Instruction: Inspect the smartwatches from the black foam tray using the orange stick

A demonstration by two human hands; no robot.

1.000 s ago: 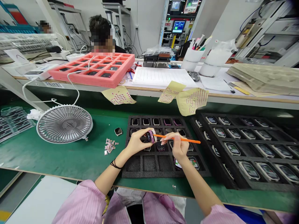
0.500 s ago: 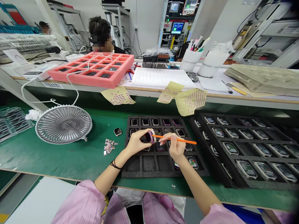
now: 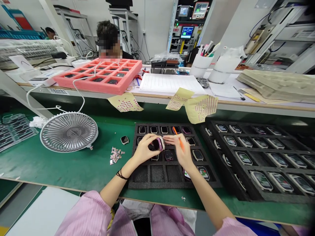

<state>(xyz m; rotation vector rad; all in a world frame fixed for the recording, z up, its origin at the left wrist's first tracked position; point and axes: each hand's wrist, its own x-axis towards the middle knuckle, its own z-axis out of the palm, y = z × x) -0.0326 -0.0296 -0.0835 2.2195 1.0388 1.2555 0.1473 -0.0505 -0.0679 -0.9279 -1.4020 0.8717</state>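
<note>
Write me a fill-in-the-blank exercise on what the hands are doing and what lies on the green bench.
The stick in the right hand is ____ in colour.
The watch is held in the ____ hand.
The round grey appliance on the green bench is a ____.
The thin black bands are worn on the ____ wrist.

Missing words: orange; left; fan; left.
</note>
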